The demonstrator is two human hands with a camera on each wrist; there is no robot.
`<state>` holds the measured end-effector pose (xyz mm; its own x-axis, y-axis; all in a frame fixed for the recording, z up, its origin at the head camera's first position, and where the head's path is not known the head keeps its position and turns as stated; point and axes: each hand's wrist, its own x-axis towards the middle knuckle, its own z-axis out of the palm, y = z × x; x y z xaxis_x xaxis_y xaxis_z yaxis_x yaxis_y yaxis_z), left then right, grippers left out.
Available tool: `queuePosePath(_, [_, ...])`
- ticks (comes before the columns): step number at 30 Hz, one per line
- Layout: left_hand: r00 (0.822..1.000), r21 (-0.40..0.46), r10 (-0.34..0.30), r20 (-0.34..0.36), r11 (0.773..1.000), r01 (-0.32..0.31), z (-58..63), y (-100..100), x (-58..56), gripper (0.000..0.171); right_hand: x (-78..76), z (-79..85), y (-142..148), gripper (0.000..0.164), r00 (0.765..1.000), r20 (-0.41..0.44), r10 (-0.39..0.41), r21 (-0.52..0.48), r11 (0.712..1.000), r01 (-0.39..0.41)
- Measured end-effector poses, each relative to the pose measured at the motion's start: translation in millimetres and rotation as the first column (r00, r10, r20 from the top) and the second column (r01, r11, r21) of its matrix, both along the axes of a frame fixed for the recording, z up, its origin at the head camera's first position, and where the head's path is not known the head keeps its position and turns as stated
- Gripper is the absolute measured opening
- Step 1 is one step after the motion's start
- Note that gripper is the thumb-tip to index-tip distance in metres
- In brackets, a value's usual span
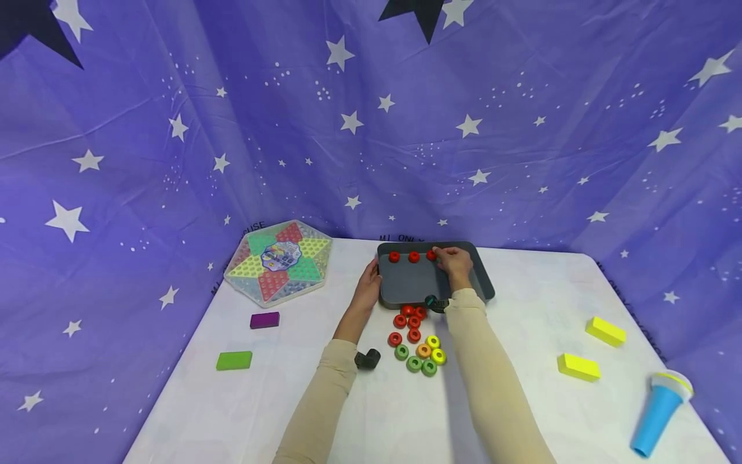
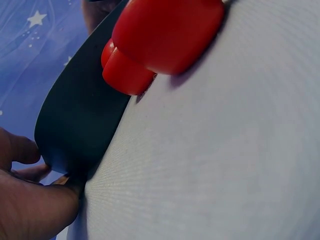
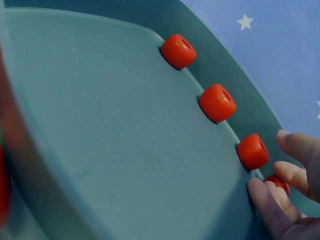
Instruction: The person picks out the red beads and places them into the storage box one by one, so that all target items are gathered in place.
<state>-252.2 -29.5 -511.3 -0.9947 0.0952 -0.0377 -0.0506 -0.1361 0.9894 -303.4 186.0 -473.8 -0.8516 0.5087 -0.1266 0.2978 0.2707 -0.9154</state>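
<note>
A dark grey rectangular tray lies at the back of the white table. My left hand holds its left side, thumb and fingertips against the wall, as the left wrist view shows up close. Over the tray's far right part, my right hand pinches a red bead, mostly covered by the fingers, at the far wall. Three more red beads with holes stand in a row along that wall, the nearest right beside my fingertips. In front of the tray lie several loose red beads, two of them close in the left wrist view.
Green beads, yellow beads and an orange bead lie nearer me. At left are a hexagonal game board, a purple block and a green block. Two yellow blocks and a blue toy microphone lie right.
</note>
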Motion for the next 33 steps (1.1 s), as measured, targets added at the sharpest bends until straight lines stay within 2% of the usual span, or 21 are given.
queuePosePath(9, [1.0, 0.038, -0.002, 0.019, 0.999, 0.001, -0.7, 3, 0.1, 0.053, 5.6, -3.9, 6, 0.032, 0.996, -0.07, 0.058, -0.105, 0.992, -0.065])
queuePosePath(12, [1.0, 0.024, -0.002, 0.029, 1.0, 0.001, -0.3, 3, -1.1, 0.053, 7.1, -0.4, 9, 0.033, 0.993, -0.096, 0.071, -0.142, 0.986, -0.084])
queuePosePath(15, [0.999, 0.019, 0.0, 0.034, 1.0, -0.001, 0.7, 1, -3.9, 0.053, 9.4, 8.3, 10, 0.035, 0.983, -0.151, 0.108, -0.208, 0.968, -0.138])
queuePosePath(19, [0.999, 0.02, -0.006, 0.043, 1.0, 0.005, 4.5, -2, -6.0, 0.054, 16.4, 23.2, 10, 0.037, 0.956, -0.221, 0.194, -0.273, 0.929, -0.251])
queuePosePath(20, [0.999, 0.02, -0.017, 0.051, 1.0, 0.016, 8.9, -4, -5.1, 0.054, 18.3, 27.4, 10, 0.038, 0.949, -0.227, 0.217, -0.285, 0.917, -0.278])
queuePosePath(21, [0.998, 0.019, -0.026, 0.049, 0.999, 0.025, 13.6, -5, -3.4, 0.054, 23.1, 34.8, 9, 0.039, 0.944, -0.226, 0.241, -0.286, 0.91, -0.301])
queuePosePath(26, [0.998, 0.018, -0.032, 0.054, 0.999, 0.031, 13.1, -7, -5.6, 0.054, 42.9, 53.5, 9, 0.04, 0.915, -0.215, 0.341, -0.27, 0.88, -0.391])
queuePosePath(28, [0.998, 0.017, -0.011, 0.054, 1.0, 0.01, 5.4, -4, -9.3, 0.054, 52.4, 57.5, 10, 0.038, 0.895, -0.219, 0.388, -0.25, 0.864, -0.436])
queuePosePath(31, [0.998, 0.013, 0.001, 0.066, 1.0, -0.002, 4.7, -3, -9.0, 0.053, 69.8, 65.8, 11, 0.04, 0.852, -0.216, 0.477, -0.219, 0.826, -0.518])
queuePosePath(33, [0.997, 0.013, -0.001, 0.072, 1.0, 0.0, 4.0, -2, -8.9, 0.053, 77.8, 64.7, 13, 0.04, 0.821, -0.213, 0.53, -0.195, 0.8, -0.567])
